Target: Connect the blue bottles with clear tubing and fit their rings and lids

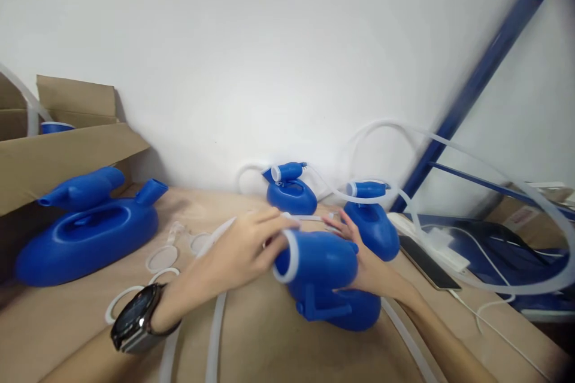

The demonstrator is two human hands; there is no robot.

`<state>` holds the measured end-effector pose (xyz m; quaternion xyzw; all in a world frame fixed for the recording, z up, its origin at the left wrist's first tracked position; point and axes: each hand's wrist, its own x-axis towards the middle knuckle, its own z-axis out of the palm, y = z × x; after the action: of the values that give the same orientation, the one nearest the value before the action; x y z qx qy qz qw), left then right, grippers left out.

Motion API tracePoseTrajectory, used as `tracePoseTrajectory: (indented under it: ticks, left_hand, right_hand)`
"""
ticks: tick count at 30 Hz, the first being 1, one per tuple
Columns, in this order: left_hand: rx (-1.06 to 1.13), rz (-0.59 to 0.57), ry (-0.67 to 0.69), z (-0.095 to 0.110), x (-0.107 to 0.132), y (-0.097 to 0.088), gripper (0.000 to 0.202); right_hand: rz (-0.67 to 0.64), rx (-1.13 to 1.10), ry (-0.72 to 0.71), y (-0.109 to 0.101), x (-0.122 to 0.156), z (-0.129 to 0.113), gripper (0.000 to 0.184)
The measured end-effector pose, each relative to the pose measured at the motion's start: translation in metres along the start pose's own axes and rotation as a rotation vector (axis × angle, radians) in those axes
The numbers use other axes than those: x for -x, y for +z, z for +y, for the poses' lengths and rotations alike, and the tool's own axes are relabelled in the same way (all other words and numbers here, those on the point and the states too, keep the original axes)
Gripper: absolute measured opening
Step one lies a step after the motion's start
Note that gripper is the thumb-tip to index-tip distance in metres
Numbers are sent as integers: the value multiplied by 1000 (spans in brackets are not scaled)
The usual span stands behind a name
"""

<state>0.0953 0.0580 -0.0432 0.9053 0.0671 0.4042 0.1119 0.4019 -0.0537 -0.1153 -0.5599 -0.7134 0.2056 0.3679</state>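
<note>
In front of me is a blue plastic urinal bottle (335,260) with a tube-shaped mouthpiece turned to the left. A white ring (292,256) sits around the mouthpiece's opening. My left hand (251,245), with a watch on its wrist, pinches the edge of this ring with fingers and thumb. Behind the bottle, my right hand (366,269) holds it from the far right side; its fingers are partly hidden. Loose white rings (119,304) and clear round caps (162,257) lie to the left of my left hand.
Another blue bottle (90,239) rests at the left beside a cardboard box (67,152). Two similar bottles with hoses stand at the back, one central (291,196), one right (372,230). A phone (429,263), white cables and a looping clear hose (494,161) are at the right.
</note>
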Motion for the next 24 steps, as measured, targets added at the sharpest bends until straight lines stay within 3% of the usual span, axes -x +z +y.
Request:
tracePoseTrajectory:
  ticks: [2,3,5,8,10,13,17,21,24]
  left_hand:
    - [146,-81,-214,-2,-8,-9,32]
    - [204,-108,-292,-3,-10,-11,32]
    - [323,-144,-425,-5,-12,-10,35]
    - [539,-141,-574,-6,-10,-7,45]
    - [658,-96,-596,-8,-9,-9,50]
    - [811,-113,-605,-13,-9,-18,54]
    - [976,-173,-643,-24,-9,-21,46]
    - [1032,-98,-657,-28,-9,-10,43]
    - [987,-160,-574,-23,-10,-9,42]
  right_hand:
    - [51,32,-143,-5,3,-13,152]
    - [62,38,-207,-6,3,-24,150]
    - [53,108,-278,-4,2,-50,129]
    - [129,395,-281,4,-5,-88,90]
    - [194,525,-313,6,-12,-104,84]
    - [257,531,-383,-4,-20,-112,72]
    - [406,406,-331,-16,-26,-104,20]
    - [418,241,-169,0,-33,-96,23]
    - [471,144,-86,6,-33,-95,28]
